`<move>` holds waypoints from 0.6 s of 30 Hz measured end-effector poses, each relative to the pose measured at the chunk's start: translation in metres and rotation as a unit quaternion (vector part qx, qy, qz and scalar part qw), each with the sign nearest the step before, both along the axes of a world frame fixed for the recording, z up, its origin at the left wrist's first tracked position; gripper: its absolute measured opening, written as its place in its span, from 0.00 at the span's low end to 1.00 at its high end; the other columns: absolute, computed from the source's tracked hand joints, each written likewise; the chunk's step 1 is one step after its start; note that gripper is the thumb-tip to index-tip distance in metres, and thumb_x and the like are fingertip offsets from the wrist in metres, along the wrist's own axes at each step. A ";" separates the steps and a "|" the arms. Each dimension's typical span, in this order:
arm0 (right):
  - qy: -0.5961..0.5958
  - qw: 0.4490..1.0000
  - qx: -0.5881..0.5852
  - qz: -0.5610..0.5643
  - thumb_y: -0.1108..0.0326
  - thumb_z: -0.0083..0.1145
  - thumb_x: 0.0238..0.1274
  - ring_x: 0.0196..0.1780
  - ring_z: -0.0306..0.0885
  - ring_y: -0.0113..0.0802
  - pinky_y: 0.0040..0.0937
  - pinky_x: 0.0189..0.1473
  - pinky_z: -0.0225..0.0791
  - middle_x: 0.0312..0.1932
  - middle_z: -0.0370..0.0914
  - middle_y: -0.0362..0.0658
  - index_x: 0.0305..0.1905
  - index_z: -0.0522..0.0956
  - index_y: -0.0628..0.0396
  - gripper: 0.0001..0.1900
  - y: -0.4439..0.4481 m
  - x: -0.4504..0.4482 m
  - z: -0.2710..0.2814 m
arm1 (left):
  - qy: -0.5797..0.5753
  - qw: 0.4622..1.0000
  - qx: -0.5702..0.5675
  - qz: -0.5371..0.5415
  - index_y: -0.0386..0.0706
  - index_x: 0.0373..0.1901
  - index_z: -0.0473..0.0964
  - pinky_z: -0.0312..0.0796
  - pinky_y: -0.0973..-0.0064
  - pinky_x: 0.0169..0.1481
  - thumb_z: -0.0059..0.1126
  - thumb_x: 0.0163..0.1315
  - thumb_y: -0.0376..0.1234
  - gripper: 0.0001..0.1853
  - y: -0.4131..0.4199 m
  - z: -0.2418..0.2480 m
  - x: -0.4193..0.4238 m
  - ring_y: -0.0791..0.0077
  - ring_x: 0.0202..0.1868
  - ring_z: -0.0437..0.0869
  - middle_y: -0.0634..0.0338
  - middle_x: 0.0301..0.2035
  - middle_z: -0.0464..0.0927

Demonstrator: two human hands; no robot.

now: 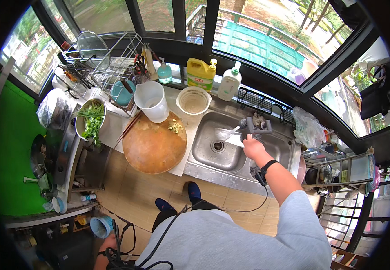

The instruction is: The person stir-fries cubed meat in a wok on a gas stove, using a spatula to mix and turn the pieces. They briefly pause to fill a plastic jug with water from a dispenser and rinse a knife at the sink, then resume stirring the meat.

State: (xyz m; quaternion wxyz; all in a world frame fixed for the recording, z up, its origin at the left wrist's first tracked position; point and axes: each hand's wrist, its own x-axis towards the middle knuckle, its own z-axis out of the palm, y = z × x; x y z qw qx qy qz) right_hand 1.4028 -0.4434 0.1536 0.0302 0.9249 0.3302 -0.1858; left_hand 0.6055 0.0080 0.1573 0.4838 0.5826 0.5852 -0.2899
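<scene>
My right hand (254, 147) reaches over the double-bowl steel sink (204, 153), closed on a flat, bright kitchen knife (235, 139); its handle is hidden. Water runs over the blade from the grey faucet (249, 125) into the left bowl, above the drain (218, 145). My left hand (110, 243) hangs low at my left side, partly behind black cables and close to a light-blue plastic basket (101, 226). Its fingers are too hidden to show a grip. Left of the sink lies a round wooden chopping board (154, 146) with chopped pale pieces, apparently garlic (175, 127).
A white plastic jug (151, 101) stands at the board's back edge, chopsticks (127, 130) at its left. Behind are a cream colander (193, 100), a yellow detergent jug (200, 75) and a white pump bottle (229, 82). Leafy greens (93, 123) fill a pot further left.
</scene>
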 end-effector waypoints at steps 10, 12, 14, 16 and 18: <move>-0.049 0.996 0.054 0.047 0.69 0.59 0.62 0.50 0.84 0.56 0.54 0.50 0.80 0.51 0.73 0.54 0.41 0.80 0.59 0.07 0.016 0.008 -0.014 | 0.000 0.999 0.039 -0.037 0.37 0.46 0.86 0.75 0.65 0.52 0.62 0.70 0.43 0.17 0.005 -0.014 -0.029 0.62 0.46 0.87 0.53 0.38 0.88; -0.047 0.997 0.049 0.043 0.70 0.58 0.62 0.52 0.83 0.56 0.54 0.51 0.80 0.53 0.73 0.55 0.42 0.81 0.58 0.07 0.013 0.008 -0.009 | 0.018 0.999 0.033 -0.006 0.37 0.47 0.86 0.75 0.65 0.53 0.62 0.70 0.43 0.18 0.001 -0.014 -0.033 0.61 0.48 0.88 0.51 0.40 0.88; -0.034 0.998 0.032 0.028 0.71 0.55 0.63 0.58 0.82 0.56 0.53 0.55 0.80 0.55 0.74 0.55 0.44 0.82 0.57 0.08 0.007 0.007 -0.002 | 0.021 0.998 0.015 0.051 0.37 0.48 0.86 0.76 0.65 0.54 0.62 0.70 0.42 0.17 -0.001 -0.016 -0.032 0.62 0.48 0.88 0.52 0.41 0.89; -0.043 0.998 0.024 0.031 0.71 0.56 0.63 0.57 0.82 0.55 0.52 0.53 0.80 0.53 0.75 0.56 0.43 0.81 0.58 0.07 0.000 0.006 0.004 | 0.034 0.997 0.021 0.061 0.37 0.49 0.86 0.76 0.65 0.54 0.62 0.71 0.41 0.17 -0.005 -0.016 -0.032 0.62 0.48 0.88 0.52 0.42 0.89; -0.058 0.998 0.020 0.035 0.71 0.57 0.62 0.55 0.82 0.54 0.51 0.52 0.81 0.52 0.75 0.56 0.42 0.81 0.58 0.07 -0.010 0.003 0.010 | 0.048 0.997 0.048 0.023 0.37 0.50 0.86 0.76 0.65 0.54 0.62 0.71 0.41 0.17 -0.012 -0.014 -0.032 0.62 0.49 0.88 0.52 0.42 0.89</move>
